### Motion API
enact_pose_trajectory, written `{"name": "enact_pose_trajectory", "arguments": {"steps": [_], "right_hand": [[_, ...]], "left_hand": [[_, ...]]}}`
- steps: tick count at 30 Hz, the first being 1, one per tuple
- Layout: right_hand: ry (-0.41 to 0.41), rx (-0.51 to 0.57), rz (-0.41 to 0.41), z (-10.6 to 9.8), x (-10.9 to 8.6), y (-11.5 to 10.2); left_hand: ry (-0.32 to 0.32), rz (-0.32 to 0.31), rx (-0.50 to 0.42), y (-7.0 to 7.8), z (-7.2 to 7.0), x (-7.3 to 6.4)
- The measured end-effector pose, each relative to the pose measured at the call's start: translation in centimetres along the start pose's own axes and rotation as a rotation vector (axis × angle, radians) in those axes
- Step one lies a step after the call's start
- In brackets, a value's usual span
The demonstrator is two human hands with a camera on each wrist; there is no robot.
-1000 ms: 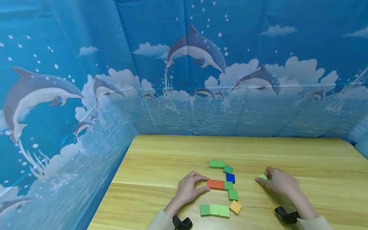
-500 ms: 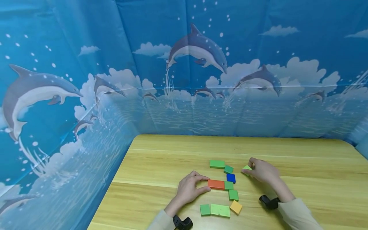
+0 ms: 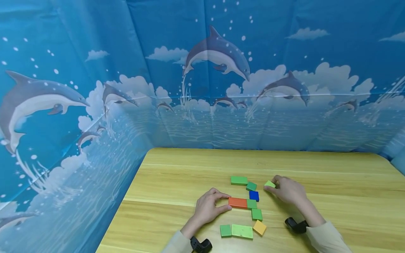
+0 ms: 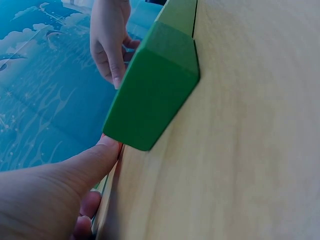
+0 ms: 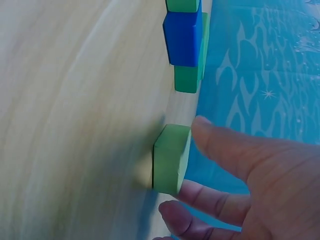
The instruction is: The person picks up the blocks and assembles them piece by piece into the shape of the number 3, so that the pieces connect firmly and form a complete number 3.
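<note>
In the head view, my left hand (image 3: 207, 207) pinches the left end of a red rectangular block (image 3: 237, 202) between thumb and fingers. That block's other end meets a small green square block (image 3: 251, 204). My right hand (image 3: 288, 189) holds a light green block (image 3: 269, 184) at the table, right of the other blocks. Seen from the right wrist, the light green block (image 5: 170, 159) lies between the thumb (image 5: 220, 145) and a finger below it. From the left wrist, a large green block (image 4: 152, 87) covers most of the red one.
A row of blocks runs down the wooden table (image 3: 177, 172): a green rectangle (image 3: 238, 180), green square (image 3: 251, 186), blue block (image 3: 254, 196), green square (image 3: 256, 214), orange block (image 3: 259, 228), light green rectangle (image 3: 242, 231) and green square (image 3: 225, 231). A dolphin-print curtain (image 3: 190, 123) stands behind.
My right hand has moved left with the light green block, closer to the row, and is nearly still over the last half second. The left hand stays at the red block.
</note>
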State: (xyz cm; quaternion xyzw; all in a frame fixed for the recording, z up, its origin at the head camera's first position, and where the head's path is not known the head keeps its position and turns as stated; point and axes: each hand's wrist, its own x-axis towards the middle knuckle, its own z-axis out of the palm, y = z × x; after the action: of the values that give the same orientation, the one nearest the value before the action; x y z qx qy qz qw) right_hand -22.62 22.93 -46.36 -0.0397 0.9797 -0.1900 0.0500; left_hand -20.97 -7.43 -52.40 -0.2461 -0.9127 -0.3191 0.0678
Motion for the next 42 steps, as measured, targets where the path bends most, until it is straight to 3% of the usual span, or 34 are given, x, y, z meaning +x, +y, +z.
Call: {"name": "enact_pose_trajectory", "arguments": {"steps": [9,18,33,42], "right_hand": [[-0.034,0.041,-0.02,-0.2,0.3,0.3],[-0.102,0.056,-0.013,-0.9,3.3,-0.8],[-0.088,-0.059,-0.015,-0.1,8.6,-5.2],[-0.072,-0.126,-0.027,0.9,9.8,-9.0]], "left_hand": [[-0.01,-0.006,-0.004,0.1,0.0,-0.1],[-0.006,-0.003,0.001,0.0,0.0,-0.1],[-0.021,-0.02,0.005,-0.1,0.0,-0.1],[-0.02,-0.013,-0.001,-0.1,-0.1,0.0]]}}
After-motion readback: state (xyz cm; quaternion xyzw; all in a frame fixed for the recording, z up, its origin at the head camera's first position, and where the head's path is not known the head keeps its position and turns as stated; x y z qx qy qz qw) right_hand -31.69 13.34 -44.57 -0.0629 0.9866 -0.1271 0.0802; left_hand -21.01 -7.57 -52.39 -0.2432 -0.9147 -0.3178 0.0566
